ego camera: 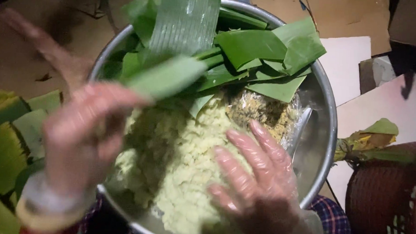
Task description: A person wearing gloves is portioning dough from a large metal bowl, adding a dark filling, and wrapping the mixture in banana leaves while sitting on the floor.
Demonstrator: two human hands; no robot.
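Note:
A large metal bowl [325, 125] holds a mound of pale yellow-green mashed filling [174, 162], a clear bag of brownish crumbly filling [263, 112] and a pile of folded green leaves [261, 54]. My right hand [256, 183], in a thin clear glove, lies flat with spread fingers on the mashed filling. My left hand [80, 140], also gloved and blurred by motion, pinches one end of a green leaf strip [165, 76] above the bowl's left side. A long wet leaf strip [186, 19] stands upright at the top.
A stack of cut green leaves [6, 142] lies at the left. A dark woven basket [389, 197] stands at the right, with a wilted leaf bundle [373, 141] beside it. Cardboard sheets [352, 66] cover the floor behind the bowl. A spoon handle [302, 129] rests inside the bowl.

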